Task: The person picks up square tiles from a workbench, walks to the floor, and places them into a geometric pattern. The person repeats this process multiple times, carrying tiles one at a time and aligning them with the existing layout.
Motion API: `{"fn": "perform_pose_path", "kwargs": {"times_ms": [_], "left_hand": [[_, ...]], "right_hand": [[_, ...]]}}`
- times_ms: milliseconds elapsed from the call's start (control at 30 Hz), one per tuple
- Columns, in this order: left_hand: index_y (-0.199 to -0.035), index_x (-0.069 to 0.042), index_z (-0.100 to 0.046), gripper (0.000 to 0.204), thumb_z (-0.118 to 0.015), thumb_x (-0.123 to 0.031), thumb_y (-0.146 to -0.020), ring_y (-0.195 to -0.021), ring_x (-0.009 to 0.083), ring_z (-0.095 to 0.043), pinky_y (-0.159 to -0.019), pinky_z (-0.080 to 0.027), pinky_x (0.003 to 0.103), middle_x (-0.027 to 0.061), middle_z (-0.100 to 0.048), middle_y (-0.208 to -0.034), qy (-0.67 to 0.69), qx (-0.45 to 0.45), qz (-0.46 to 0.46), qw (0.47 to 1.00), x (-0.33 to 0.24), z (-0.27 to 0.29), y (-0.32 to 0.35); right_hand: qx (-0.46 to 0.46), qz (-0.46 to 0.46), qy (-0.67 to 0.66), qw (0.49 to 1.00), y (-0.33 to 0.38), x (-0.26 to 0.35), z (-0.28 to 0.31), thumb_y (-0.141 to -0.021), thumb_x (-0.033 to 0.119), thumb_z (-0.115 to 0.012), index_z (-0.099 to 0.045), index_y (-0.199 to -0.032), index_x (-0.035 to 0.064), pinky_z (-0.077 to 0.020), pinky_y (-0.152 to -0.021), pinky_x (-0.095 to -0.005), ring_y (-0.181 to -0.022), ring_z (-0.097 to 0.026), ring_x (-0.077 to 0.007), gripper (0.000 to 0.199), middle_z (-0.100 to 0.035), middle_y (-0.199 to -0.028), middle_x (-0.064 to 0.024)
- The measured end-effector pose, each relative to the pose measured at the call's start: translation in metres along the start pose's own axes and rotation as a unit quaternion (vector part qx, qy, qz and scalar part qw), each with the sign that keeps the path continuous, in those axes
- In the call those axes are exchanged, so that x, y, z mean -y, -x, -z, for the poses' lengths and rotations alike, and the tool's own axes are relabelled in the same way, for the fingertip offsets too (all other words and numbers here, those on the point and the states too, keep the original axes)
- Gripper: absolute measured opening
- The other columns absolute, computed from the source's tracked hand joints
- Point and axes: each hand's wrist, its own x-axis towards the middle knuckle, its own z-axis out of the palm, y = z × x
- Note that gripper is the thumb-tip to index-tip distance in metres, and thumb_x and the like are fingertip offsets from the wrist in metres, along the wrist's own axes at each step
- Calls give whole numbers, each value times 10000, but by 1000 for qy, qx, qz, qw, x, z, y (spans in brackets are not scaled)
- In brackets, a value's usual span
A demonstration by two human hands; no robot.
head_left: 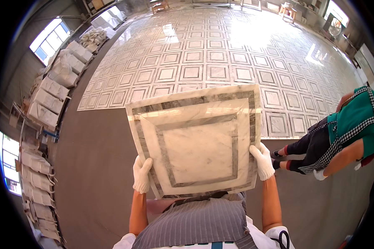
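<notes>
In front of my body I hold a large square marble tile (pixel 199 151), white with grey square bands inlaid in it. My left hand (pixel 142 174), in a white knit glove, grips its left edge near the lower corner, thumb on the face. On the right edge, a little higher, my right hand (pixel 262 162) grips in a matching glove, thumb also on the face. The fingers behind the tile are hidden. Its lower edge is close to my grey striped apron (pixel 195 224); whether they touch I cannot tell.
Ahead, a wide field of similar laid tiles (pixel 218 72) covers the floor. Brown bare floor (pixel 97 166) borders it. A person (pixel 345 133) in a green top and checked apron stands at the right. White wrapped stacks (pixel 50 95) line the left wall. Wooden stools (pixel 287 13) stand far back.
</notes>
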Motion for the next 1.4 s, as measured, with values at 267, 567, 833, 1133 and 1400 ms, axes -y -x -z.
{"fn": "perform_pose_path", "kwargs": {"times_ms": [267, 567, 833, 1133, 1400], "left_hand": [[-1140, 1, -549, 304, -573, -146, -875, -907, 115, -557, -827, -453, 290, 36, -619, -1021, -23, 101, 17, 994, -4, -75, -103], [-1139, -7, -555, 302, -591, -159, -881, -906, 113, -560, -829, -458, 292, 30, -622, -1020, -34, 115, 44, 992, -1, -218, -230], [-1180, 0, -541, 352, -599, -174, -880, -909, 127, -582, -821, -481, 290, 53, -622, -1048, -117, 116, 157, 974, 23, -300, -323], [-1077, -31, -584, 284, -642, -228, -881, -848, 100, -570, -768, -481, 280, 21, -620, -959, -117, 133, 295, 939, 132, -341, -437], [-1034, -35, -598, 330, -674, -307, -865, -831, 84, -535, -762, -443, 260, 2, -607, -914, -173, 135, 351, 911, 374, -326, -550]], "right_hand": [[-23, 8, -52, 998, -39, 8, 53, -910, 206, -576, -561, -1200, -39, -470, -851, -278, -963, -603, -130, 380, -642, -1103, -73], [-180, 34, -10, 983, -202, 41, 108, -887, 185, -603, -606, -981, 1, -423, -702, -257, -781, -512, -75, 206, -600, -869, -1], [-245, -83, 20, 966, -291, 46, 150, -892, 203, -610, -615, -959, 4, -407, -669, -242, -743, -487, -60, 210, -587, -824, 14], [-290, -154, 80, 941, -390, -16, 173, -908, 223, -610, -623, -924, -11, -409, -648, -254, -722, -481, -64, 235, -583, -799, 11], [-336, -233, 225, 885, -516, -172, 193, -900, 318, -619, -578, -753, -9, -360, -573, -276, -647, -404, -71, 360, -502, -667, 22]]}}
